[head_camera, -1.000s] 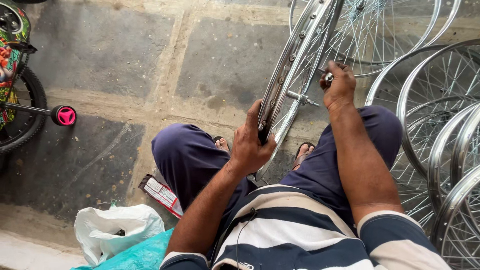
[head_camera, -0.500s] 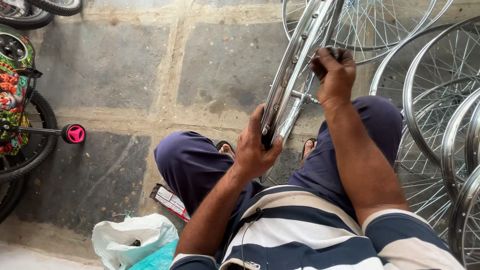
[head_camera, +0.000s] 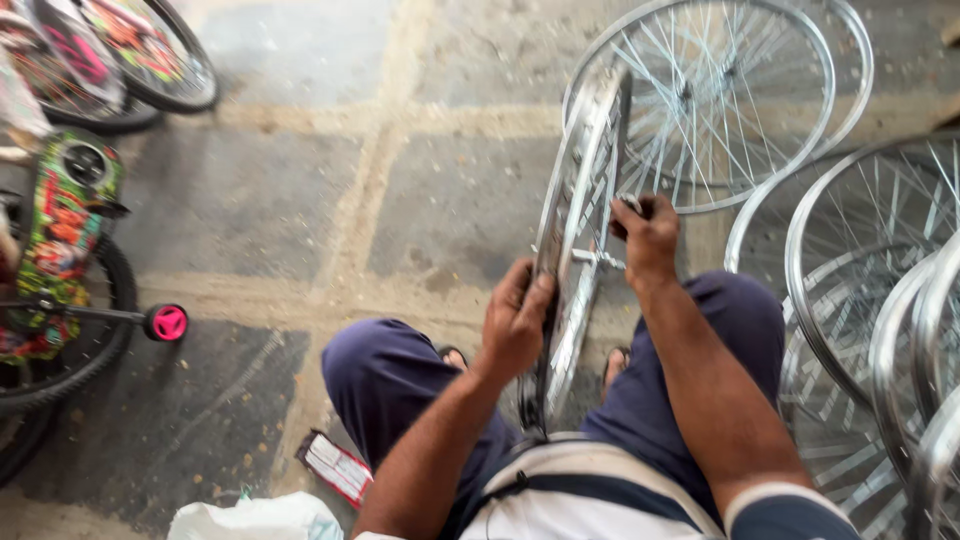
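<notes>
We're seated on the stone floor (head_camera: 300, 180), knees apart, and the bicycle wheel (head_camera: 575, 240) stands on edge right between our legs. We see it nearly edge-on, so the silver rim reads as a long narrow ellipse. Its long axis runs from the bottom near our lap, up and slightly to the right, away from us, with the top of the rim leaning toward the stack of rims ahead. The axle pokes out sideways to the right at about mid-height.

Our left hand (head_camera: 515, 325) is clamped on the near edge of the rim, fingers curled over the metal and thumb behind it. Our right hand (head_camera: 648, 235) is closed in a pinch on the far side of the wheel, just above the axle; a small metal piece shows at the fingertips, too small for us to tell what it is.

Beyond, a bare spoked wheel (head_camera: 730, 100) lies flat on the floor, and more spoked rims (head_camera: 870, 270) overlap along the right edge. Off to the left stands a child's bicycle (head_camera: 60, 230) with a colourful panel and a pink training wheel (head_camera: 168, 322). Near our left knee sits a small red-and-white packet (head_camera: 335, 465), with a white plastic bag (head_camera: 255, 518) just below it.
</notes>
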